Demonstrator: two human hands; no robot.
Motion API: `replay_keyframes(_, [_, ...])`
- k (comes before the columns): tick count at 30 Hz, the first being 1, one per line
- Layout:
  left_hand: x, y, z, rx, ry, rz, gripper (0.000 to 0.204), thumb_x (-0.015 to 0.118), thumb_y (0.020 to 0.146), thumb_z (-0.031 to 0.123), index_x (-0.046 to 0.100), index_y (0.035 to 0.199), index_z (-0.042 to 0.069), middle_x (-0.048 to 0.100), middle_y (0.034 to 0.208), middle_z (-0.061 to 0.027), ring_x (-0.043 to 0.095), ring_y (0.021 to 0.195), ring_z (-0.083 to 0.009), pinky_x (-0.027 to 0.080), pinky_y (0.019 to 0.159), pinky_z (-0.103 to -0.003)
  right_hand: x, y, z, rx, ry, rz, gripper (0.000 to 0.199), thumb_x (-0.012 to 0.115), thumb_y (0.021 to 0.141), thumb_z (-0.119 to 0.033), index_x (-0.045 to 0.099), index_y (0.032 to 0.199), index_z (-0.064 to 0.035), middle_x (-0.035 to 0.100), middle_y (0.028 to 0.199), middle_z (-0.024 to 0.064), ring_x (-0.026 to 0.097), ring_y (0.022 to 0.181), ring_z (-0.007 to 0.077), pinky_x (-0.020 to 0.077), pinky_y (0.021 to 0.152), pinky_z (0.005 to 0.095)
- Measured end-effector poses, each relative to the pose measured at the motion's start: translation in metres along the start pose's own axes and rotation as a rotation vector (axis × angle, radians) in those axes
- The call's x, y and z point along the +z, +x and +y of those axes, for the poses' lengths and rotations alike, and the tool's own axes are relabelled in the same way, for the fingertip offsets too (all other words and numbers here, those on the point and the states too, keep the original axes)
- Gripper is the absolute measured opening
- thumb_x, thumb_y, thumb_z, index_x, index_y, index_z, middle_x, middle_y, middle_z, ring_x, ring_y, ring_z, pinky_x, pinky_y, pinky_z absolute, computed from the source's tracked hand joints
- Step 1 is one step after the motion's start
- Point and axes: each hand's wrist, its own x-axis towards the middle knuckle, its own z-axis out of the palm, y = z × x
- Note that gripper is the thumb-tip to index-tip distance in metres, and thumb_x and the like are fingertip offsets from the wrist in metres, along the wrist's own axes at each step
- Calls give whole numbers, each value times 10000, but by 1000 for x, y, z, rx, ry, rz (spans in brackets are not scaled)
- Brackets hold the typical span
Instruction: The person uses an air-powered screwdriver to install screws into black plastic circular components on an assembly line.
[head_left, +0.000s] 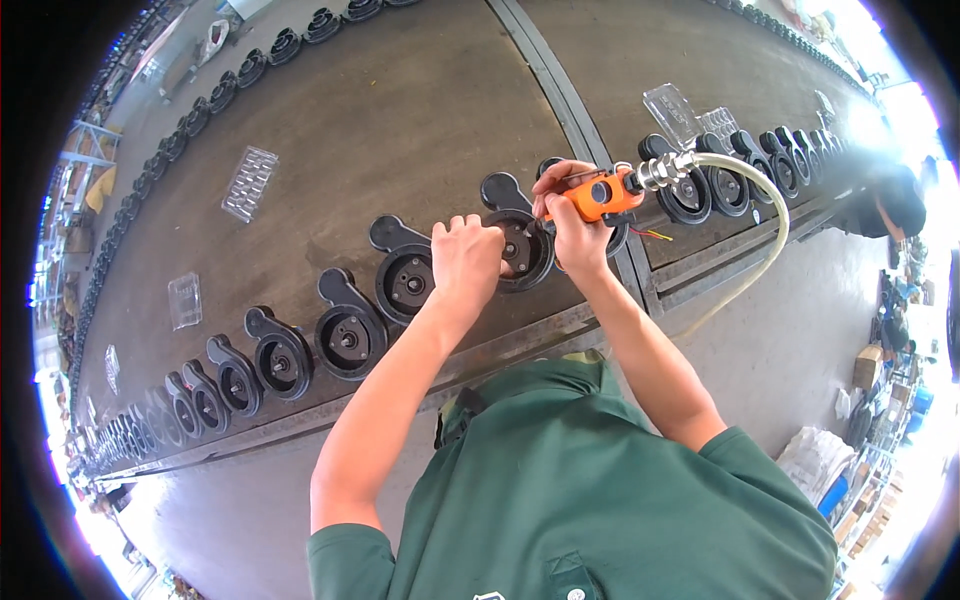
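A black round housing [522, 270] with a knob-like arm lies on the bench in front of me. My left hand [468, 255] is closed at its left rim, the fingertips partly hidden. In my right hand [578, 232] is an orange air tool [600, 199], its front end pointing left to the housing's right side. A metal fitting [664, 172] joins the tool to a pale hose [772, 195] that curves down to the right. Beside the right hand, thin red and yellow wires [652, 235] stick out. The tool's tip is hidden by my fingers.
Similar black housings, such as one [351, 338] at the left and one [686, 196] at the right, line the bench's near edge. Clear plastic trays [250, 184] lie about the brown bench top [420, 120]. A metal seam [548, 72] crosses it. More housings line the far edge.
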Motion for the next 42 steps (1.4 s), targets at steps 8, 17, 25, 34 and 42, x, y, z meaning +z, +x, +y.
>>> replay_keyframes(8, [2, -2, 0, -10, -13, 17, 357, 854, 693, 366, 773, 971, 157, 683, 956, -91, 656, 987, -267, 487, 832, -414, 0, 5, 3, 18, 6, 45, 244, 544, 837, 63, 572, 1072, 6, 670, 881, 97, 622, 670, 123, 533, 637, 260])
replay_keyframes(17, [0, -2, -1, -4, -43, 16, 358, 850, 704, 363, 776, 990, 161, 680, 956, -90, 657, 996, -271, 489, 838, -416, -2, 13, 6, 35, 7, -16, 217, 543, 822, 61, 577, 1030, 9, 643, 833, 83, 618, 657, 119, 514, 601, 253])
replay_keyframes(25, [3, -4, -3, -26, -63, 29, 366, 852, 698, 375, 776, 992, 172, 678, 949, -81, 656, 993, -269, 481, 841, -405, 13, 11, 5, 34, -36, -76, 177, 568, 802, 91, 584, 963, 19, 631, 800, 61, 613, 649, 103, 511, 581, 232])
replay_keyframes(34, [1, -6, -4, -24, -74, 39, 377, 857, 677, 394, 776, 969, 171, 679, 922, -78, 666, 952, -267, 478, 825, -418, 12, 12, 5, 31, -39, -58, 207, 551, 824, 76, 569, 1019, 6, 620, 815, 66, 599, 659, 112, 494, 609, 247])
replay_keyframes(42, [4, -6, -3, -28, -72, 58, 381, 851, 679, 415, 774, 959, 169, 683, 918, -78, 670, 960, -265, 481, 834, -417, 7, 14, 6, 29, -43, -55, 205, 515, 829, 82, 565, 1014, 10, 601, 833, 86, 584, 645, 170, 519, 635, 325])
